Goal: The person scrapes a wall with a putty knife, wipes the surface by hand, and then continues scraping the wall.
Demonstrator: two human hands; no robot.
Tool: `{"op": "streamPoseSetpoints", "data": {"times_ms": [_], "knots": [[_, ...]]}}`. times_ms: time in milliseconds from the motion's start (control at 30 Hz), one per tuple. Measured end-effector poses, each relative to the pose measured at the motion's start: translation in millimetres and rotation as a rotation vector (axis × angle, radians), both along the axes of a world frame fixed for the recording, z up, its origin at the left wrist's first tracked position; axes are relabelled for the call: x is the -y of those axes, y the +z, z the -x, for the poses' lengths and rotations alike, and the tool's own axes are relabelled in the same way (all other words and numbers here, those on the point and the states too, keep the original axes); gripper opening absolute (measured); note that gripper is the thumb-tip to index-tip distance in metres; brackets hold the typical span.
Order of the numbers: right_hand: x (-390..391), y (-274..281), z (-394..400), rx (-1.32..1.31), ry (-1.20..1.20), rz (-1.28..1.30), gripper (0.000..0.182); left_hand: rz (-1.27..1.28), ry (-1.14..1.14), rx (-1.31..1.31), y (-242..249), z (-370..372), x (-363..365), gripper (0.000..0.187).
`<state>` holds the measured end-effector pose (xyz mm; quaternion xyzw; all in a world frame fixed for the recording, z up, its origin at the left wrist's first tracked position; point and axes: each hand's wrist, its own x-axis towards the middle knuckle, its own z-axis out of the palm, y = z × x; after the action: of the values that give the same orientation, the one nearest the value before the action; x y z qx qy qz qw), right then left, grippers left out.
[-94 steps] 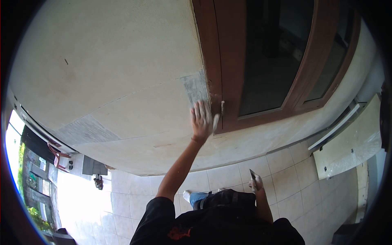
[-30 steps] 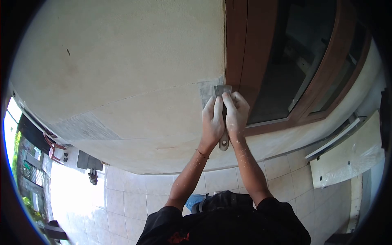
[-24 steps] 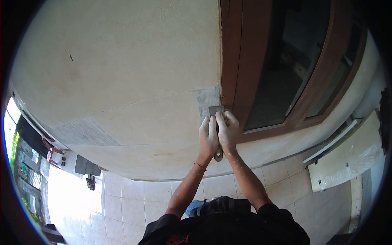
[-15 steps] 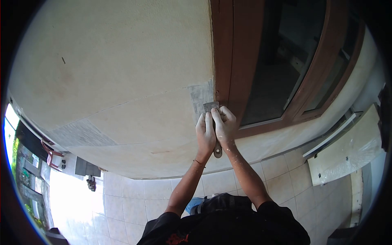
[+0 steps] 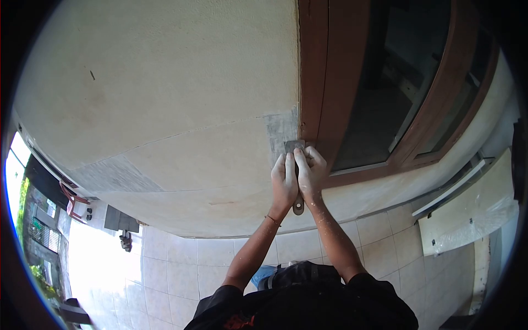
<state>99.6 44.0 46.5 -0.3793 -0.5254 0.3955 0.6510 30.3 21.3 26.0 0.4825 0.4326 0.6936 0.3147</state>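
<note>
Both my hands are closed together round a scraper [image 5: 294,145] with a flat grey blade. Its handle sticks out below my wrists and ends in a rounded tip with a hole. My left hand [image 5: 284,179] is on the left side of the handle, with fingers pointing up toward the blade. On the other side, my right hand [image 5: 311,171] has its fingers curled and a thumb near the blade. Whitish dust coats both hands. The blade lies against a grey scraped patch [image 5: 281,127] on the cream wall [image 5: 181,82], close beside the brown wooden frame [image 5: 314,71].
A glass window [image 5: 385,110] fills the frame on the right. Another grey patch [image 5: 118,175] and a thin crack mark the wall. A plastic-wrapped panel [image 5: 467,214] leans at right. Pale tiles [image 5: 214,253] cover the floor; a red chair [image 5: 73,201] stands far left.
The view has shifted a little, so wall and frame sit farther right. The scraper, still in both hands, is slightly lower on the grey patch.
</note>
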Motion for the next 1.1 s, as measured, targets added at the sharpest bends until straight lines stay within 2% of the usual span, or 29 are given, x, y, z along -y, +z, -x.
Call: {"op": "streamPoseSetpoints", "data": {"times_ms": [33,133,300,400,433,533,567,667,767,867,900,967,1033,1100], "knots": [[-1.3,7.9,0.7,0.02,-0.004,-0.01,0.034,-0.028,0.011,-0.039,16.4,1.3,4.1,0.026],[-2.2,16.3,3.8,-0.108,0.065,0.012,0.034,-0.018,-0.085,0.105,25.8,-0.1,3.8,0.026],[-3.9,-13.8,2.7,-0.078,0.022,-0.063,0.034,0.035,-0.009,-0.025,-6.0,1.5,0.9,0.027],[-2.5,17.5,4.0,-0.062,0.035,-0.024,0.034,-0.051,0.044,-0.085,30.2,4.4,3.7,0.027],[-2.5,31.1,6.5,-0.098,0.037,-0.062,0.034,-0.059,-0.022,0.034,43.0,2.1,2.4,0.027],[-0.4,35.4,9.3,-0.161,0.063,0.004,0.035,-0.049,-0.042,0.041,42.5,3.8,2.2,0.027],[-2.0,23.9,7.7,-0.097,0.023,-0.002,0.035,-0.026,0.005,-0.045,33.1,6.1,2.2,0.028],[-5.8,17.9,10.2,-0.136,0.027,-0.053,0.035,-0.026,-0.037,0.042,37.2,2.1,4.7,0.028],[-2.2,45.1,9.6,-0.127,0.061,0.006,0.036,-0.069,-0.075,0.072,56.4,6.1,4.5,0.028],[-7.1,28.9,11.0,-0.107,0.02,-0.055,0.036,-0.066,-0.066,0.092,44.5,4.5,1.4,0.028],[-4.7,23.8,10.0,-0.068,-0.01,-0.056,0.037,-0.035,0.003,-0.04,37.3,6.4,2.9,0.028],[-7.0,19.6,11.3,-0.106,0.004,-0.035,0.037,-0.028,-0.02,0.001,29.1,6.7,-2.6,0.028],[-2.2,28.4,10.5,-0.129,0.037,0.002,0.036,-0.039,-0.011,-0.027,37.8,7.8,2.2,0.028],[1.0,41.0,12.0,-0.128,0.035,-0.007,0.035,-0.04,-0.074,0.058,50.8,8.4,6.1,0.028]]}}
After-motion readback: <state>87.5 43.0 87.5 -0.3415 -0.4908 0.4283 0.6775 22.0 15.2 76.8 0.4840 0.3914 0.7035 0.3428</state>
